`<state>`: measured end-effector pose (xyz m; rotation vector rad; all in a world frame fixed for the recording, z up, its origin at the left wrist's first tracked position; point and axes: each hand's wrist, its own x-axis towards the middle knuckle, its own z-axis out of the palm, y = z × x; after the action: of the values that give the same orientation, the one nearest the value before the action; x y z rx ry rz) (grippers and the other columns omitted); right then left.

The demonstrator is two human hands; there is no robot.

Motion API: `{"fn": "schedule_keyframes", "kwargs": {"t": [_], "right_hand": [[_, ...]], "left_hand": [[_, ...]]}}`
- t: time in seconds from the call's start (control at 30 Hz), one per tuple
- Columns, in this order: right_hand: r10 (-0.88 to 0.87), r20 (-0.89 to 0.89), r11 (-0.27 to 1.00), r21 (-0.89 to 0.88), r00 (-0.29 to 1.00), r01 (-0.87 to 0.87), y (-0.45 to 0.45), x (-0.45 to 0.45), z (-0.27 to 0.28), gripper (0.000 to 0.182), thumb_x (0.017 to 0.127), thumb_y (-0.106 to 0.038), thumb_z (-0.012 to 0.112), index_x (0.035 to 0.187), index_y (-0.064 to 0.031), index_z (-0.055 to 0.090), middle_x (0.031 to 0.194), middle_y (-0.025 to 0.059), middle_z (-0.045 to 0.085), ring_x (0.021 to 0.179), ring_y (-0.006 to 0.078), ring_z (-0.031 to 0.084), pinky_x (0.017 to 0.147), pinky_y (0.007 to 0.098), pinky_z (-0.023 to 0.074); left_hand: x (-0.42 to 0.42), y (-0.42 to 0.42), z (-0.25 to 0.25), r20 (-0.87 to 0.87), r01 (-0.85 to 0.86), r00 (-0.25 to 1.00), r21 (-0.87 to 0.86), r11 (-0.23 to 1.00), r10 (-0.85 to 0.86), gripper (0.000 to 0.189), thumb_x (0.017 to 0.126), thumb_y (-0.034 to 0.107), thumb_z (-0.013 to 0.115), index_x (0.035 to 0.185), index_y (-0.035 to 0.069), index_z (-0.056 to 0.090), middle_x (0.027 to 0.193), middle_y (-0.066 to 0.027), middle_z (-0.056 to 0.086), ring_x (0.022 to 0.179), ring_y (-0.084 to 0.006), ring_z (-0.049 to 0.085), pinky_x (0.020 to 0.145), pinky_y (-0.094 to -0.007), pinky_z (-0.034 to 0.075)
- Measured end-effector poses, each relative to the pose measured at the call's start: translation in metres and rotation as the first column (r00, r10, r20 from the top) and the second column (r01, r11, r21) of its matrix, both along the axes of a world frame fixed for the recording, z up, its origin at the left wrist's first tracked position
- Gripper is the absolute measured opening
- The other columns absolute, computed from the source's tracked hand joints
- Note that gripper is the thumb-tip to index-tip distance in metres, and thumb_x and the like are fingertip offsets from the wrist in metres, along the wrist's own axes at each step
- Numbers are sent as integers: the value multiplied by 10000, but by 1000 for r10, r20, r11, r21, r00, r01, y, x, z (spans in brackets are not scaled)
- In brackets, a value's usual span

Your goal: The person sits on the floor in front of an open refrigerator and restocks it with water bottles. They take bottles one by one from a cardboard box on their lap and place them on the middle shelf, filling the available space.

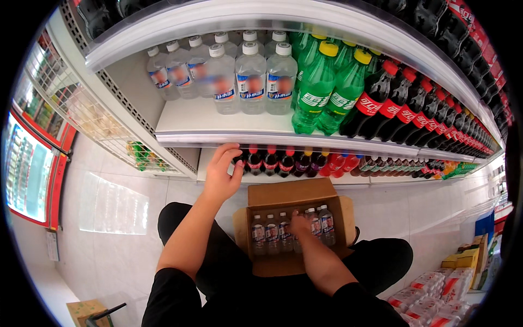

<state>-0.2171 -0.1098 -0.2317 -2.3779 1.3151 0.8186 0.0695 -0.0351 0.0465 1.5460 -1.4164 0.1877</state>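
Observation:
My left hand [222,173] is raised at the front lip of the middle shelf [261,139], holding nothing, its thumb apart from its fingers. Whether the fingertips touch the lip is unclear. My right hand [300,224] reaches down into an open cardboard box [292,192] between my knees. Inside stand several clear plastic bottles [271,234] with white caps and blue labels. The right hand is among them, slightly blurred; its fingers' hold on a bottle cannot be made out. Matching bottles [250,83] stand upright in rows at the middle shelf's left.
Green Sprite bottles [314,88] and Coca-Cola bottles [369,102] fill the shelf rightward. Smaller drink bottles [271,161] line the bottom shelf. A wire rack [102,122] and a red-framed cooler [30,171] are at left. Shrink-wrapped packs [429,292] lie at lower right.

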Motion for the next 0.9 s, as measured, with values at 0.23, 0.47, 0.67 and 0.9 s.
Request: {"fn": "schedule_keyframes", "kwargs": {"t": [0.23, 0.47, 0.67, 0.9], "right_hand": [[-108, 234, 975, 213, 966, 57, 46, 31, 0, 873, 853, -379, 780, 1570, -213, 312, 1520, 280, 462, 1350, 453, 538, 1039, 579, 511], [-42, 126, 947, 321, 991, 0, 35, 21, -1, 969, 760, -433, 846, 1541, -115, 370, 1419, 287, 567, 1297, 434, 589, 1052, 513, 520], [-31, 479, 887, 418, 877, -197, 3, -1, -32, 858, 712, -413, 894, 1393, -34, 536, 1270, 212, 687, 1116, 338, 698, 949, 448, 568], [-771, 178, 148, 984, 611, -100, -8, 17, 27, 693, 840, -240, 862, 1422, -101, 513, 1227, 60, 664, 1124, 209, 658, 828, 402, 579]], "left_hand": [[-6, 1, -7, 14, 50, 999, 31, 998, -50, 247, 858, -44, 670, 1103, -10, 667, 1209, -164, 655, 968, -312, 697, 764, -355, 597], [-12, -1, -11, -32, 114, 993, 45, 992, -113, 231, 867, -42, 665, 1095, -7, 668, 1174, -140, 665, 866, -271, 717, 753, -354, 597], [-25, -4, -16, -81, 198, 979, 135, 971, -189, 217, 844, -60, 671, 1055, -10, 667, 1029, -162, 700, 891, -322, 697, 802, -384, 565], [-35, 4, -19, -95, 282, 959, 372, 885, -266, 221, 866, 42, 709, 1084, 24, 680, 1079, -157, 695, 908, -315, 707, 798, -397, 575]]}}
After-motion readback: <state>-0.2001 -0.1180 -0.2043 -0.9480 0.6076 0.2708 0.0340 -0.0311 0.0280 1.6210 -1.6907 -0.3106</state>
